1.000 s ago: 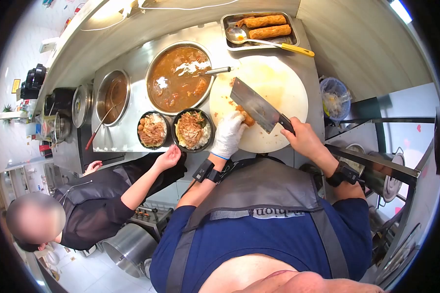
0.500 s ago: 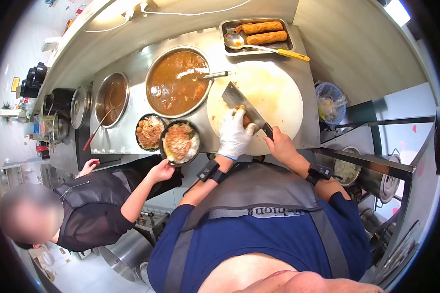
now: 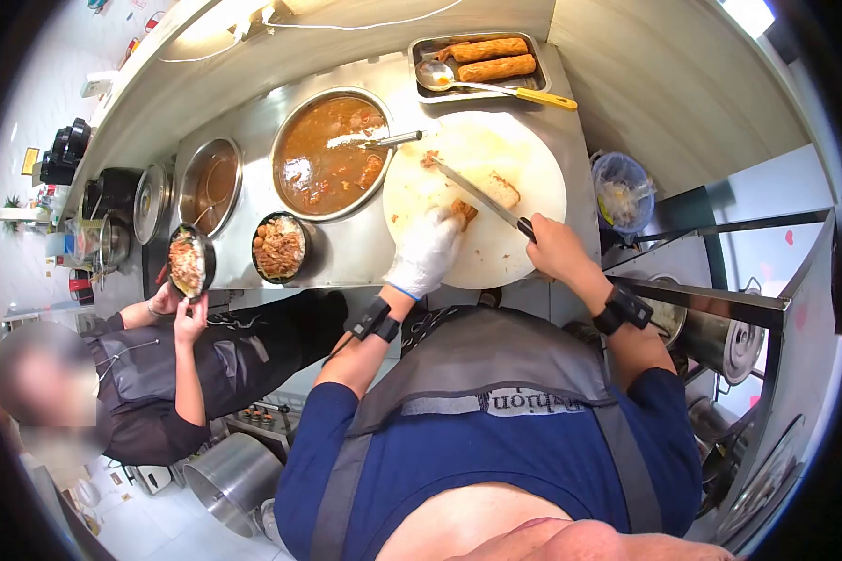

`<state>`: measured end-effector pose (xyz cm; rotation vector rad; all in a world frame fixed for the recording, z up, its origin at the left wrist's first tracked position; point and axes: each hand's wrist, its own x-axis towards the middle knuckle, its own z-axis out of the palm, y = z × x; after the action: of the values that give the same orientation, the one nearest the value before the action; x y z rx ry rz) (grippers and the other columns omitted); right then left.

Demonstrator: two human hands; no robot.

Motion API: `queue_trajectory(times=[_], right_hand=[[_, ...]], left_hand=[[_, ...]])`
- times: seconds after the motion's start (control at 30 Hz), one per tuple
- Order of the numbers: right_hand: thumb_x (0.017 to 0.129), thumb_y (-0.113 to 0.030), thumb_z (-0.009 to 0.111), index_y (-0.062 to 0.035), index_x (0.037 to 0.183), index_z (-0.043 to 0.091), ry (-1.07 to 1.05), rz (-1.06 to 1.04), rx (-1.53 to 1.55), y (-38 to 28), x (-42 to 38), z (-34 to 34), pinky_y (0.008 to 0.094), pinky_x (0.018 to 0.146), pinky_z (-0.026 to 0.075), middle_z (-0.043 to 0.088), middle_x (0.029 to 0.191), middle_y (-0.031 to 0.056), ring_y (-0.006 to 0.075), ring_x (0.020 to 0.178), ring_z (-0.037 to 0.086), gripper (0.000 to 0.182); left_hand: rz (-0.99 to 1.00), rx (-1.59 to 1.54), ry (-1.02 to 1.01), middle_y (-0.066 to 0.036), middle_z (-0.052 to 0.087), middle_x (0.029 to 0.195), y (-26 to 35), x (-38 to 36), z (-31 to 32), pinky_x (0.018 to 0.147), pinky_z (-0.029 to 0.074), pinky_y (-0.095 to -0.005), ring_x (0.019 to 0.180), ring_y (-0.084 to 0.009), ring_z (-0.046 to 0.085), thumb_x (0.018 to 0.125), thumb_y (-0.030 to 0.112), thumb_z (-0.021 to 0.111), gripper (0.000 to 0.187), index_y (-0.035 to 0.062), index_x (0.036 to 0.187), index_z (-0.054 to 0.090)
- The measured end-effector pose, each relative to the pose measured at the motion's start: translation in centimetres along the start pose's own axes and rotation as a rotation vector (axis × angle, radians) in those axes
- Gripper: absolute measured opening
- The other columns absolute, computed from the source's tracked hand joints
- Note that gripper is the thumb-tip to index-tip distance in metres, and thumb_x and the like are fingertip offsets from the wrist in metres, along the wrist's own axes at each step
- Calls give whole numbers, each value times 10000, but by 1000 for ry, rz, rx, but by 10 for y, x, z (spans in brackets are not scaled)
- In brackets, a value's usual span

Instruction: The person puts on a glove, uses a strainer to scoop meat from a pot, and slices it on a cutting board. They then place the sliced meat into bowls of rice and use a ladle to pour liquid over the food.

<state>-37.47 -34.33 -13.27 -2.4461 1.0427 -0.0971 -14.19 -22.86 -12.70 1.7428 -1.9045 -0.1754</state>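
My right hand [image 3: 561,249] is closed around the dark handle of a cleaver [image 3: 480,195], its blade seen nearly edge-on and slanting across the round white cutting board [image 3: 533,168]. On the near side of the blade, my left hand [image 3: 425,252], in a clear plastic glove, grips a browned piece of food [image 3: 464,213] against the board. Past the blade lies a browned slice [image 3: 506,191]. Small bits of food [image 3: 429,159] sit near the blade's tip. The glove partly hides the piece under my left fingers.
A tray [image 3: 417,84] behind the board holds two browned rolls and a yellow-handled spoon [image 3: 496,89]. To the left are a large pot of brown stew [image 3: 327,140], a smaller pot [image 3: 217,182] and a filled bowl [image 3: 279,248]. A co-worker [image 3: 159,374] holds another bowl [image 3: 187,262]. A lined bin [image 3: 624,192] stands right.
The cleaver has turned edge-on and shifted right, and a slice now lies beyond it. My left hand has moved slightly left. The co-worker has carried one bowl away left, now with both hands.
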Motion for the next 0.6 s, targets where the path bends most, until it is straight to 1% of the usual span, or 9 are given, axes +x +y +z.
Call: queue_trajectory(times=[0.03,0.17,0.23,0.3,0.37,0.43,0.47,0.53,0.6], right_hand=[[858,-180,606,17,916,503,-12,34,58,-5,5,1,518,690,509,653,840,235,446,773,641,230],[853,-198,627,22,912,528,-10,166,209,-20,3,0,491,695,505,657,803,228,436,800,645,248],[847,-205,654,12,920,540,44,174,265,-32,-11,-7,476,689,505,662,798,211,421,786,651,255],[842,-212,680,1,929,553,91,185,333,-42,-25,-2,461,684,506,666,794,194,407,772,658,263],[825,-184,752,-7,966,573,266,160,540,-52,-37,13,343,595,476,612,711,112,237,614,601,288],[801,-195,773,-15,996,589,246,145,599,-71,-44,7,354,631,495,632,777,119,262,668,622,323],[778,-205,794,-22,1027,605,243,132,652,-78,-44,4,364,667,515,653,842,126,287,722,642,362],[768,-193,804,-23,1043,613,290,40,646,-86,-42,5,356,666,515,645,851,120,278,725,634,375],[734,-132,812,-23,1036,636,369,-85,634,-91,-37,6,355,672,519,643,856,117,280,743,636,366]], left_hand=[[-163,73,104,-170,626,1039,10,5,3,826,510,-441,976,-371,606,765,22,610,179,20,938,656],[-183,62,10,-191,643,1010,-3,9,29,789,513,-464,910,-388,623,771,82,651,170,18,928,670],[-124,48,-200,-185,654,908,1,9,29,746,514,-474,811,-391,632,766,137,674,183,29,914,683],[-166,67,-155,-167,663,877,12,11,22,706,517,-477,760,-382,638,780,150,668,165,41,903,685],[-211,92,-124,-148,672,847,25,16,12,666,520,-479,708,-374,645,794,164,661,150,53,892,686],[-375,279,-366,-174,662,1003,36,37,7,770,510,-451,854,-354,639,838,164,618,216,41,1010,663],[-375,278,-364,-174,662,1003,21,31,37,770,510,-451,854,-354,639,838,164,618,216,41,1010,663],[-683,18,-176,-190,593,1174,-22,5,116,898,458,-418,1025,-324,573,874,183,588,324,25,1156,595],[-479,43,-167,-190,578,1191,-6,1,91,916,446,-413,1047,-321,557,879,191,585,337,25,1172,583]])
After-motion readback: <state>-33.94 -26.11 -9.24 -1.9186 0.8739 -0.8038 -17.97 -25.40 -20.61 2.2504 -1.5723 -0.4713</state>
